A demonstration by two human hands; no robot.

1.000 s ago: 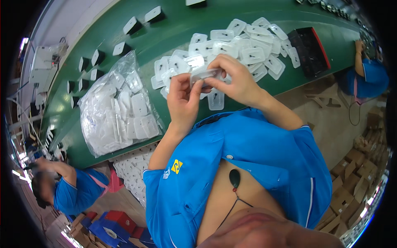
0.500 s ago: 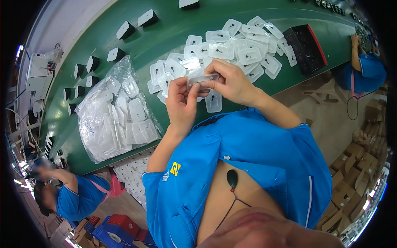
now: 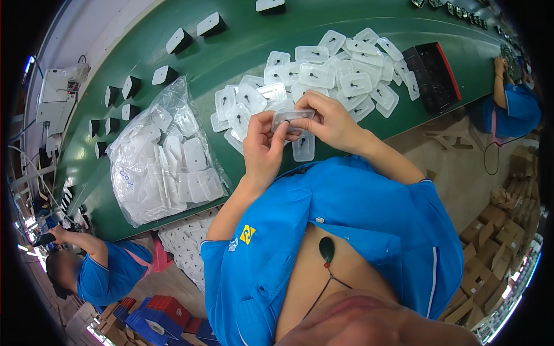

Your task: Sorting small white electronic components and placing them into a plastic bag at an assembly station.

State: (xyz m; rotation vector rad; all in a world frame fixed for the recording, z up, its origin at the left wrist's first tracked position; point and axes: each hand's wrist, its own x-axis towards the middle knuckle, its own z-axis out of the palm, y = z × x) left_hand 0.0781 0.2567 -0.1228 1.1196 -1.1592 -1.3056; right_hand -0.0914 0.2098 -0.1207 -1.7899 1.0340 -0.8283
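In front of my chest, above the green table, both hands pinch a translucent white plastic cover. My left hand closes on its left end, with thumb and fingertips near the middle. My right hand grips the right end, its thumb laid across the face. A small dark part shows at the fingertips, too small to make out. Just below the hands lies another clear cover at the table edge. Beyond them spreads a heap of similar covers, many with a small black piece in the middle.
A clear plastic bag full of white covers lies on the left. Black blocks with white tops stand scattered along the far side. A black box with a red edge stands right of the heap. Co-workers sit at left and right.
My hands and the held cover appear slightly farther right and lower, as does the heap, so the view has shifted. The left co-worker's arm has moved. My grip looks the same.
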